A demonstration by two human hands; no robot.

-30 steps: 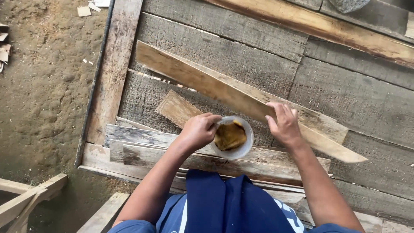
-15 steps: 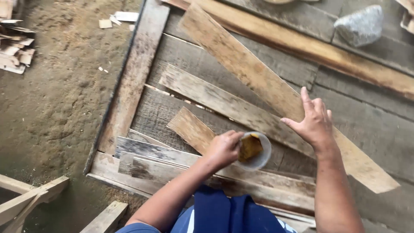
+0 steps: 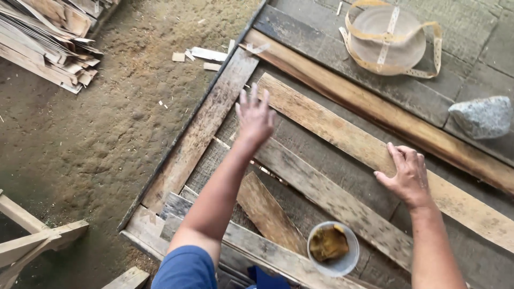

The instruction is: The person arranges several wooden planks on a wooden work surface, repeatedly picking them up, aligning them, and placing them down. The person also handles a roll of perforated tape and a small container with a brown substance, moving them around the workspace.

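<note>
Head view: left hand (image 3: 255,115) stretched out, fingers spread, empty, hovering over the upper-left end of the long pale plank (image 3: 342,140). Right hand (image 3: 408,174) lies flat on that same plank further along, palm down, fingers loose, gripping nothing. The plank's long axis runs diagonally, from its upper-left end beside the left hand down to the lower right past the right hand; so the left hand is nearer the end, the right nearer the middle. A second grey plank (image 3: 332,200) lies just below the pale plank, roughly parallel. Below that, a clear plastic cup (image 3: 333,249) holding a brownish rag stands untouched. Above the pale plank: a coil of yellow strapping (image 3: 391,40); to its right, a grey stone (image 3: 483,116).
</note>
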